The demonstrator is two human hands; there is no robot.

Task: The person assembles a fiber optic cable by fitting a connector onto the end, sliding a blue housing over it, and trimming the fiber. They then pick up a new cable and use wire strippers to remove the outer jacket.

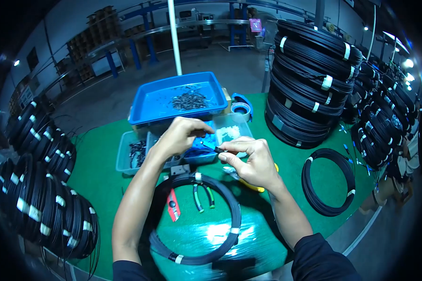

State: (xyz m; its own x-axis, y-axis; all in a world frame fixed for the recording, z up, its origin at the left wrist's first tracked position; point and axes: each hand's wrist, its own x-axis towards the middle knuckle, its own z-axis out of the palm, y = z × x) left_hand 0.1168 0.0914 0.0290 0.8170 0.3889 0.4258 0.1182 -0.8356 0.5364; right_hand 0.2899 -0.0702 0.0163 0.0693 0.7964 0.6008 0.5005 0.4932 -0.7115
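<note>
I see my left hand (pixel 180 136) and right hand (pixel 251 161) both pinched shut on a small black connector (pixel 217 149) held between them, above the cable coil (pixel 197 220) on the green table (pixel 103 173). I judge it light, rigid, fiddly; best gripped by its sides with fingertips

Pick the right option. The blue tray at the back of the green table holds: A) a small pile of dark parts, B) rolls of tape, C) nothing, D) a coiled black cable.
A: the blue tray has a scatter of small dark parts heaped near its middle, with bare blue floor around them.
</note>
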